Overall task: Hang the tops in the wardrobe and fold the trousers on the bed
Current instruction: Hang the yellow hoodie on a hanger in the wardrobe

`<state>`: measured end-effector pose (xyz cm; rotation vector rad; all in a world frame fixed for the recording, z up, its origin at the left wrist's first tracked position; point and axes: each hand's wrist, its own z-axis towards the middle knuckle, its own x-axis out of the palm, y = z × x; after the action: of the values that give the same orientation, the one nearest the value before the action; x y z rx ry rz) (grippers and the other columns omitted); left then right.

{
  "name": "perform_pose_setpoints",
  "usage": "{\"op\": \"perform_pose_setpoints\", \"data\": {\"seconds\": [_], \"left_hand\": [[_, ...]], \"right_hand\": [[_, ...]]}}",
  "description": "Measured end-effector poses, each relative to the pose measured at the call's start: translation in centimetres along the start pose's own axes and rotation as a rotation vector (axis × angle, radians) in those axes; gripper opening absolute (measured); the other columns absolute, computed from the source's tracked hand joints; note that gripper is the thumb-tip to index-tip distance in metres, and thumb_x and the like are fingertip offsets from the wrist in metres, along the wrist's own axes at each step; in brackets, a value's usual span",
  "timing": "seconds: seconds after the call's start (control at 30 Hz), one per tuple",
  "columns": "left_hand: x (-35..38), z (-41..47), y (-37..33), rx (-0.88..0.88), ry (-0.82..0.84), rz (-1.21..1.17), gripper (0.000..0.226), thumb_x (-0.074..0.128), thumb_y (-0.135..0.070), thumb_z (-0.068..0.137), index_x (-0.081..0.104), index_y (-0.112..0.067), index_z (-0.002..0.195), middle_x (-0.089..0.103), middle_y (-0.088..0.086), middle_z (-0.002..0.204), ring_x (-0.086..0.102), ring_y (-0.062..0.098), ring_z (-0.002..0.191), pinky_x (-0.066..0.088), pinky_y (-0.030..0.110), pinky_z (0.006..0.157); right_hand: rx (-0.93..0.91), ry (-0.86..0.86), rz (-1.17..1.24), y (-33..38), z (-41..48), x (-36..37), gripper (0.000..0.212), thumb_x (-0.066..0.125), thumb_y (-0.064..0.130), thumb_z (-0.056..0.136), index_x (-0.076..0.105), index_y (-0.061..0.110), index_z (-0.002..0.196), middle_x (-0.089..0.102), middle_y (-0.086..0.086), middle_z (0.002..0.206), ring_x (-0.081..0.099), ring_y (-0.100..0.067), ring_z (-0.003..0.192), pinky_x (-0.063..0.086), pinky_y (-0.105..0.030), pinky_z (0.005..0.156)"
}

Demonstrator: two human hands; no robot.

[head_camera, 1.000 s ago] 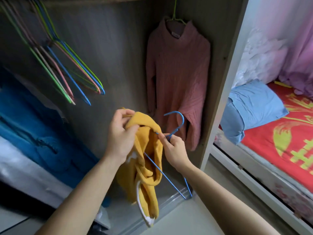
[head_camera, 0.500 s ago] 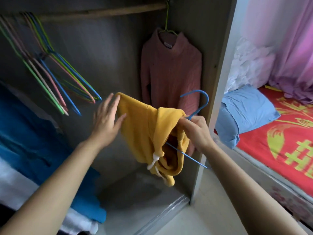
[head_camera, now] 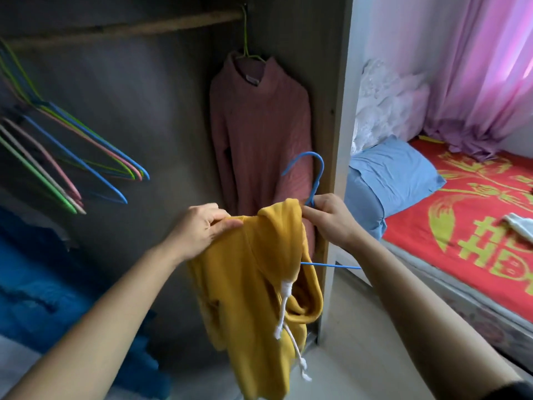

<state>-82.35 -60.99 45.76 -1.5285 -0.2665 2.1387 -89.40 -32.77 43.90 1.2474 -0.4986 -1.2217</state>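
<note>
- Your yellow hoodie (head_camera: 259, 269) hangs in the near middle of the view, in front of the open wardrobe (head_camera: 337, 111), held up between your two hands.
- It is a mustard-yellow knit, bunched and sagging. Its hood drapes forward in a deep fold and its lower part trails down towards the floor.
- A white drawstring (head_camera: 288, 327) comes out of the hood's edge and dangles with knotted ends.
- Your left hand (head_camera: 202, 229) pinches the hoodie's left shoulder, with the thumb and curled fingers closed on the cloth.
- Your right hand (head_camera: 331, 217) grips the neck of a blue wire hanger (head_camera: 313, 180) just below its hook, fingers curled round it, with the top of the hood touching them.
- The hanger's hook points up and left. One thin arm of it sticks out to the right from under the hood, and the rest is hidden in the cloth.
- Farther in, a pink sweater (head_camera: 259, 125) hangs on a green hanger (head_camera: 246, 44) from the wooden rail (head_camera: 129, 27), against the wardrobe's right wall.
- On the left, a bunch of bare coloured hangers (head_camera: 86, 157) hangs from the same rail, above blue fabric (head_camera: 43, 269).
- To the right lies the bed (head_camera: 476, 226), with a red and yellow cover, a blue pillow (head_camera: 395, 174) and a white garment (head_camera: 519, 223) at the frame's edge, and a pink curtain (head_camera: 476, 67) behind it.
</note>
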Motion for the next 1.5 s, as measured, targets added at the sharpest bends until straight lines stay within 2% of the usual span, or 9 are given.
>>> {"op": "perform_pose_setpoints", "data": {"seconds": [0.23, 0.37, 0.57, 0.73, 0.87, 1.1, 1.23, 1.33, 1.5], "left_hand": [[0.8, -0.8, -1.0, 0.049, -0.22, -0.121, 0.034, 0.059, -0.049, 0.092, 0.078, -0.021, 0.089, 0.056, -0.013, 0.082, 0.058, 0.007, 0.074, 0.04, 0.014, 0.065], [1.0, -0.9, -3.4, 0.13, -0.264, -0.209, 0.018, 0.06, -0.04, 0.095, 0.07, -0.031, 0.083, 0.059, -0.017, 0.084, 0.06, 0.0, 0.074, 0.039, 0.006, 0.067], [-1.0, -1.5, -4.1, 0.057, -0.182, 0.277, 0.052, 0.038, -0.054, 0.101, 0.075, -0.017, 0.095, 0.07, -0.006, 0.088, 0.065, 0.017, 0.081, 0.05, 0.035, 0.076], [-1.7, -1.5, -5.0, 0.06, -0.192, 0.513, 0.054, 0.023, -0.069, 0.096, 0.043, -0.027, 0.07, 0.046, -0.012, 0.062, 0.044, 0.012, 0.057, 0.038, 0.032, 0.066], [-1.7, -1.6, -4.1, 0.044, -0.261, 0.526, 0.059, 0.032, -0.074, 0.088, 0.045, -0.021, 0.066, 0.05, -0.006, 0.057, 0.05, 0.022, 0.054, 0.036, 0.036, 0.068], [-3.4, -2.0, -2.5, -0.095, -0.476, 0.276, 0.06, 0.044, -0.075, 0.083, 0.062, -0.018, 0.088, 0.067, 0.002, 0.071, 0.057, 0.028, 0.061, 0.044, 0.037, 0.068], [-4.7, -1.4, -3.6, -0.12, -0.531, 0.183, 0.055, 0.049, -0.069, 0.087, 0.068, -0.02, 0.104, 0.072, 0.002, 0.088, 0.066, 0.031, 0.079, 0.053, 0.051, 0.077], [-4.0, -1.2, -4.8, -0.06, -0.532, 0.115, 0.053, 0.052, -0.064, 0.089, 0.072, -0.017, 0.103, 0.072, 0.001, 0.084, 0.066, 0.028, 0.075, 0.053, 0.052, 0.073], [-2.9, -0.8, -5.4, -0.015, -0.541, 0.136, 0.058, 0.051, -0.068, 0.088, 0.077, -0.016, 0.096, 0.074, 0.002, 0.08, 0.067, 0.024, 0.07, 0.051, 0.051, 0.073]], "right_hand": [[-0.068, 0.017, -0.317, -0.6, -0.4, 0.2, 0.046, 0.062, 0.034, 0.097, 0.046, 0.019, 0.057, 0.045, 0.012, 0.046, 0.044, -0.005, 0.044, 0.031, -0.015, 0.045], [0.035, 0.153, -0.433, -0.4, -0.9, 2.7, 0.035, 0.057, 0.031, 0.099, 0.059, 0.006, 0.074, 0.063, -0.005, 0.066, 0.057, -0.015, 0.056, 0.051, -0.044, 0.058], [0.133, -0.033, 0.211, 1.4, -0.8, 5.0, 0.024, 0.055, 0.012, 0.099, 0.069, -0.005, 0.09, 0.067, -0.007, 0.075, 0.063, -0.018, 0.073, 0.056, -0.045, 0.074], [0.086, -0.026, 0.262, 2.7, 0.2, 6.1, 0.025, 0.05, 0.012, 0.1, 0.07, -0.004, 0.096, 0.071, -0.022, 0.092, 0.068, -0.027, 0.085, 0.057, -0.055, 0.087], [-0.047, 0.024, 0.117, 2.9, 0.8, 6.7, 0.021, 0.051, 0.026, 0.099, 0.068, 0.013, 0.098, 0.069, -0.004, 0.093, 0.065, -0.017, 0.087, 0.057, -0.045, 0.084], [-0.482, -0.594, -0.485, -4.2, -4.1, 7.4, 0.034, 0.057, 0.052, 0.094, 0.055, 0.02, 0.105, 0.048, 0.002, 0.108, 0.049, -0.017, 0.102, 0.035, -0.034, 0.085], [-0.417, -0.201, -0.496, -7.4, -6.5, 8.3, 0.051, 0.064, 0.056, 0.09, 0.055, 0.018, 0.122, 0.055, 0.001, 0.111, 0.055, -0.015, 0.098, 0.048, -0.04, 0.079], [-0.212, 0.11, -0.564, -7.3, -6.0, 9.1, 0.087, 0.06, 0.072, 0.081, 0.034, 0.023, 0.149, 0.046, 0.004, 0.138, 0.046, -0.013, 0.123, 0.044, -0.035, 0.102], [-0.307, 0.275, -0.561, -6.0, -5.3, 9.4, 0.036, 0.065, 0.04, 0.083, 0.052, 0.027, 0.113, 0.056, 0.005, 0.117, 0.048, -0.014, 0.107, 0.043, -0.035, 0.1]]}}
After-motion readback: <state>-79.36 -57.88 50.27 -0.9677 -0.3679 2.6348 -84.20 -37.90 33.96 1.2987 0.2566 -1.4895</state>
